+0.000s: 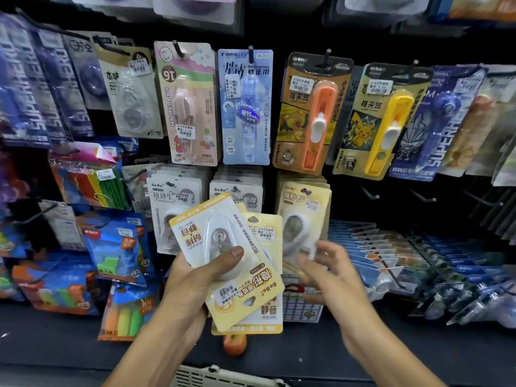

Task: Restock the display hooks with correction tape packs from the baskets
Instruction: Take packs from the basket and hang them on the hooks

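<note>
Our left hand [195,277] grips a fanned stack of yellow correction tape packs [226,261], thumb across the top one, just below the display's centre. The top pack sits upside down. Our right hand [326,272], blurred at four o'clock of the stack, has loosely spread fingers holding nothing. We should peel one pack off, turn its hanging hole upward, and slide it onto the matching yellow row [303,216] at one o'clock. A basket rim [220,377] shows at six.
</note>
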Available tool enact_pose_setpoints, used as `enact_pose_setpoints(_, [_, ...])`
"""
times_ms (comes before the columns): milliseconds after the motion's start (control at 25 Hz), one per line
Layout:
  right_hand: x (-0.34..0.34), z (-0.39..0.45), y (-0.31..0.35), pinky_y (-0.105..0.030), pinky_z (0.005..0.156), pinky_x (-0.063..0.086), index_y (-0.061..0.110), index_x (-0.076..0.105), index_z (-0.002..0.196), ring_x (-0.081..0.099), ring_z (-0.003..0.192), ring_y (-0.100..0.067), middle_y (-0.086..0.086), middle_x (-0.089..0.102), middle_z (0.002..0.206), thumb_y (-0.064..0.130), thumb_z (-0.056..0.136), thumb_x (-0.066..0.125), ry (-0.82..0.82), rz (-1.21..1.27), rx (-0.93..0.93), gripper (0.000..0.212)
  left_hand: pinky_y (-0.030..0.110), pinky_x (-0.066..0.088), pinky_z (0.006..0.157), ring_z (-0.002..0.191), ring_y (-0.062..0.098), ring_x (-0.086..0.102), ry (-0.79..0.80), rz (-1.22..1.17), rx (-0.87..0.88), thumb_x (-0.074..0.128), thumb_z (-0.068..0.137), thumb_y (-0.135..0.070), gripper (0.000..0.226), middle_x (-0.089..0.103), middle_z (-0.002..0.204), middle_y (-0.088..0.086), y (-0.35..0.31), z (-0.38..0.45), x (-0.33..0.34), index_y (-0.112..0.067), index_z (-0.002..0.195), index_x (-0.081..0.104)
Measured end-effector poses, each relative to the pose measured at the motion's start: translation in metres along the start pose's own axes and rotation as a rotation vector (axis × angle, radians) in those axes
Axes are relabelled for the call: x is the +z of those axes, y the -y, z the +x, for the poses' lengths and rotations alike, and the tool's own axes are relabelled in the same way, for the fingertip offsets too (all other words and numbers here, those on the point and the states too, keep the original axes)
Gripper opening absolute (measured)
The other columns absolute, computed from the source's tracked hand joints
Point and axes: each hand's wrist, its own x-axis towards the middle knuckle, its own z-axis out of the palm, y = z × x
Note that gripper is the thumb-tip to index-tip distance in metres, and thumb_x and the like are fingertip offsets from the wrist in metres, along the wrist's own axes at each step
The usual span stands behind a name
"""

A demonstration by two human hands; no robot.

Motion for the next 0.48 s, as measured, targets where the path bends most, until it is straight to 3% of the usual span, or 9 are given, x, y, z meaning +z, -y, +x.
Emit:
enact_pose_setpoints(80, [0.012,-0.007,-0.005,-0.035,0.09,0.055,0.05,0.062,0.113,0.069,0.103,-0.002,0.026,0.067,0.117,0.051,0.076,0.08,0.141,-0.025,0.013,0.041,0.05,0.064,0.073,0.094,0.037,0.076,0.01,-0.007,-0.017,0.087,0.06,-0.002,0.052,0.077,0.108,0.017,0.002,-0.002,0.003,-0.019,0.107,0.074])
enact_pose_setpoints(200, [0.017,-0.009,-0.005,-0.031,0.087,0.05,0.039,0.072,0.108,0.07,0.099,0.0,0.019,0.075,0.108,0.044,0.089,0.07,0.228,0.0,0.054,0.019,0.052,0.063,0.074,0.096,0.038,0.075,0.006,-0.014,-0.01,0.087,0.062,-0.002,0.058,0.077,0.109,0.018,0.003,-0.004,0.005,-0.014,0.116,0.07])
enact_pose_setpoints(320, [0.018,-0.011,-0.008,-0.042,0.094,0.054,0.035,0.076,0.1,0.069,0.107,-0.009,0.01,0.073,0.113,0.059,0.078,0.07,0.241,-0.038,0.001,0.034,0.049,0.064,0.071,0.095,0.037,0.076,0.0,-0.03,-0.012,0.078,0.066,-0.007,0.051,0.077,0.109,0.018,0.003,-0.004,0.006,-0.013,0.116,0.071])
enact_pose_setpoints(400, [0.019,-0.012,-0.01,-0.048,0.09,0.057,0.027,0.076,0.101,0.071,0.104,-0.02,0.002,0.075,0.111,0.053,0.076,0.074,0.266,0.035,0.018,0.037,0.047,0.064,0.068,0.095,0.038,0.075,0.044,-0.03,-0.036,0.081,0.065,-0.004,0.049,0.076,0.109,0.019,0.003,-0.005,0.004,-0.014,0.112,0.073])
enact_pose_setpoints(480, [0.018,-0.01,-0.006,-0.035,0.074,0.059,0.019,0.073,0.1,0.074,0.091,-0.019,-0.006,0.078,0.106,0.042,0.079,0.072,0.276,0.225,0.07,0.031,0.045,0.063,0.068,0.097,0.04,0.075,0.131,-0.022,-0.069,0.086,0.062,-0.001,0.057,0.075,0.112,0.02,0.003,-0.006,0.003,-0.012,0.116,0.071])
